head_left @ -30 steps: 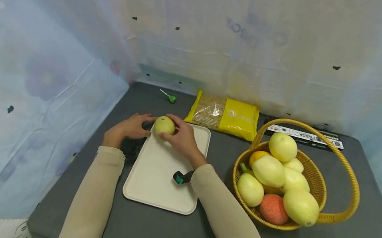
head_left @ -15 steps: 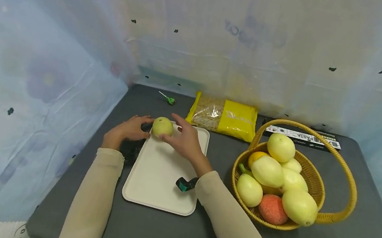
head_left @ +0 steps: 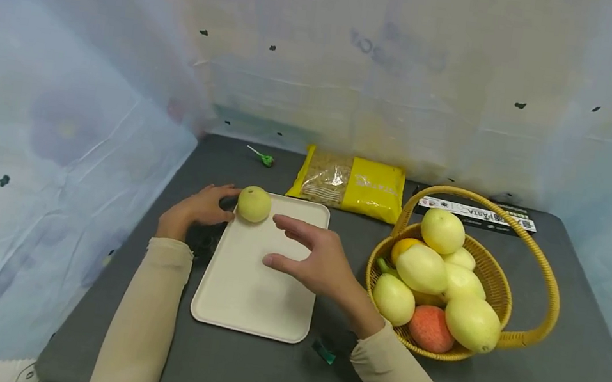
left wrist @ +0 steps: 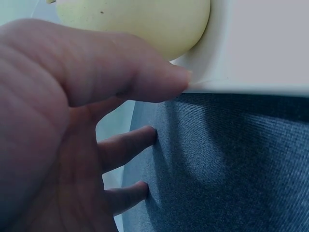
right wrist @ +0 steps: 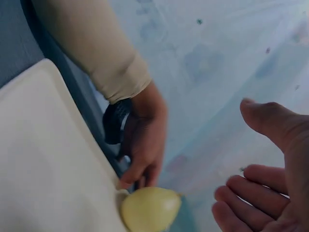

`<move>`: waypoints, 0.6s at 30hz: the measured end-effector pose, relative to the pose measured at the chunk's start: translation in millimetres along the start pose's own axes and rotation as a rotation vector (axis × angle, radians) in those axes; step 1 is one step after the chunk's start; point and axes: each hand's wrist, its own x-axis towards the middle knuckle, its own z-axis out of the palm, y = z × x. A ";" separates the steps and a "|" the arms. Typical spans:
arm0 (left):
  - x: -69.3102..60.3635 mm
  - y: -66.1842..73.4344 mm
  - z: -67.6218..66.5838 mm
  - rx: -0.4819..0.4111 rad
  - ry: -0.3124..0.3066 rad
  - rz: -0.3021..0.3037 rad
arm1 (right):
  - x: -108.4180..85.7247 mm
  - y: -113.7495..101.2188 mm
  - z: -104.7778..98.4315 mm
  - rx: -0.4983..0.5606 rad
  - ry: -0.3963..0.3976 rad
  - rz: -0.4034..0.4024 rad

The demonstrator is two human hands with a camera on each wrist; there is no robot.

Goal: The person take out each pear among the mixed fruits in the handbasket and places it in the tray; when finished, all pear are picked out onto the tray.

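Note:
A round pale yellow-green fruit (head_left: 254, 204) rests in the far left corner of the white tray (head_left: 255, 287). My left hand (head_left: 204, 205) is at the tray's left edge beside the fruit, fingers relaxed; in the left wrist view its thumb (left wrist: 154, 83) lies at the tray's rim, close to the fruit (left wrist: 145, 24). Over the tray's right side my right hand (head_left: 320, 260) is held with thumb and fingers apart and nothing between them. The right wrist view shows this hand (right wrist: 270, 179) empty, away from the fruit (right wrist: 150, 209).
A wicker basket (head_left: 494, 277) with a tall handle stands on the right, heaped with pale fruits and a red one (head_left: 431, 329). Along the back lie a green lollipop (head_left: 267, 160), a yellow pasta bag (head_left: 372, 189) and a black-and-white box (head_left: 479, 214).
My right hand has let go of the fruit and moved right and nearer the body. The left hand has stayed beside the fruit. The head view has shifted slightly.

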 end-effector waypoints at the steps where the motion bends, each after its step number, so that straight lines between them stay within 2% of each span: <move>1: -0.7 -0.7 -0.4 -0.003 -0.001 0.002 | -6.6 -2.9 -5.6 -0.016 -0.005 -0.009; 5: -2.0 -3.2 -1.6 -0.012 0.001 0.007 | -34.0 -11.0 -30.4 -0.026 -0.011 -0.033; 9: -1.3 -4.4 -1.3 -0.016 0.005 0.009 | -63.1 -13.3 -58.5 -0.088 0.019 -0.035; 14: -2.2 -3.8 0.8 -0.020 -0.003 0.009 | -100.2 -13.8 -96.8 -0.158 0.079 -0.012; 18: -3.6 -2.3 0.8 -0.043 -0.005 0.007 | -125.2 -13.3 -125.1 -0.230 0.168 -0.024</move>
